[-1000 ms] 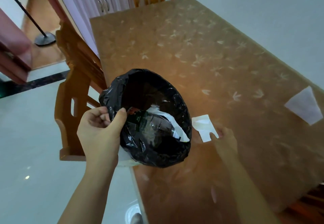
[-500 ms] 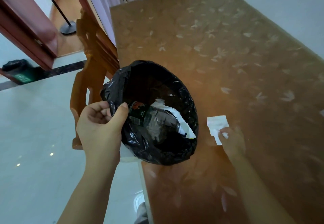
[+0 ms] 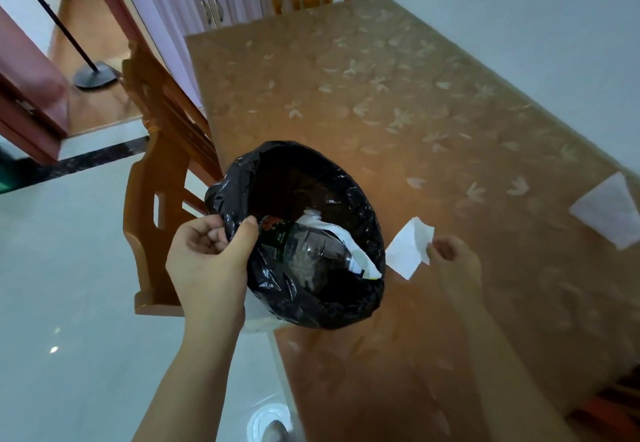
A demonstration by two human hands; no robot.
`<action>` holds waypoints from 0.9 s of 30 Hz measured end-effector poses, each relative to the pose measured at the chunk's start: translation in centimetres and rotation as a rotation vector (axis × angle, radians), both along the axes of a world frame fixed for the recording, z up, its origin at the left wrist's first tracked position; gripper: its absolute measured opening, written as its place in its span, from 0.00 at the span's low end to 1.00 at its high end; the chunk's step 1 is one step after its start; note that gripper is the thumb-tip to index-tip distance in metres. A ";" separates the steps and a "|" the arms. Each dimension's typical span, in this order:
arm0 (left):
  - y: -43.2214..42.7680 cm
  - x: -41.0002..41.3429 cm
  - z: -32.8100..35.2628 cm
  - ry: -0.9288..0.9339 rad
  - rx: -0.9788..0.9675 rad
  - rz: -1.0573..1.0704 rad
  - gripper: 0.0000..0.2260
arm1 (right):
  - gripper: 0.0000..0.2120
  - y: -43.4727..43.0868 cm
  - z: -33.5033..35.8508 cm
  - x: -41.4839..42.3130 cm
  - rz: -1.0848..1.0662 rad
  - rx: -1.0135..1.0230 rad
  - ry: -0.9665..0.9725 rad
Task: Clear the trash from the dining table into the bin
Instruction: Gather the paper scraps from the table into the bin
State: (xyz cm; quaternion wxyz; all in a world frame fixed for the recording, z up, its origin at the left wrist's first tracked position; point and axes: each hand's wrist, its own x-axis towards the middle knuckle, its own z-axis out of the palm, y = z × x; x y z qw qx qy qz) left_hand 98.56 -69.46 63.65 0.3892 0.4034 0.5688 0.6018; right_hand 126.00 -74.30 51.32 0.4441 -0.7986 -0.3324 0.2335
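The brown tabletop [image 3: 398,102] with its pale leaf pattern fills most of the view, its long right edge running along a light wall, and a carved orange-brown wooden chair [image 3: 162,151] stands against its left edge. Held at the near left edge of the tabletop is the round bin lined with a crinkled black plastic bag [image 3: 298,234], tipped so its mouth faces the camera; inside it lie a clear crushed plastic bottle with a dark label [image 3: 304,254] and a strip of white paper, so part of the clearing looks done already. Two pieces appear left. A flat white sheet of paper [image 3: 609,213] lies on the far right of the tabletop, well apart from both hands and untouched. A smaller, creased white paper scrap [image 3: 410,247] is pinched at its right edge by the right hand [image 3: 453,268], thumb and fingers closed on it; it sits just beside the bin's right rim, not yet over the opening, and whether it is lifted clear of the tabletop I cannot tell. The left hand [image 3: 207,261] is clenched on the bin's near left rim, thumb hooked inside over the bag. By my judgement the scrap goes in next, then the far sheet.
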 end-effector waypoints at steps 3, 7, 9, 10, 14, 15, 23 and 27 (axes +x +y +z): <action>-0.2 0.0 -0.1 -0.005 0.010 -0.047 0.10 | 0.10 -1.2 3.0 -0.7 -0.015 0.075 -0.011; -0.5 0.1 0.3 -0.039 0.028 -0.114 0.09 | 0.13 -3.1 7.0 -1.6 -0.016 0.203 -0.042; -0.7 0.1 0.4 -0.063 0.029 -0.147 0.09 | 0.14 -3.9 9.1 -2.3 -0.016 0.268 -0.048; -0.8 0.1 0.4 -0.077 0.028 -0.161 0.10 | 0.13 -4.2 10.1 -2.7 -0.012 0.302 -0.052; -1.0 0.1 0.5 -0.088 0.006 -0.188 0.10 | 0.11 -5.1 14.0 -4.3 0.017 0.431 -0.076; -1.1 0.1 0.5 -0.084 0.003 -0.193 0.10 | 0.14 -5.3 15.0 -4.6 0.030 0.460 -0.077; -2.0 0.1 1.5 -0.118 0.006 -0.261 0.11 | 0.12 -5.8 22.2 -7.6 0.189 0.595 -0.055; -2.5 0.3 2.2 -0.139 0.020 -0.283 0.10 | 0.11 -5.6 24.1 -9.6 0.300 0.641 0.000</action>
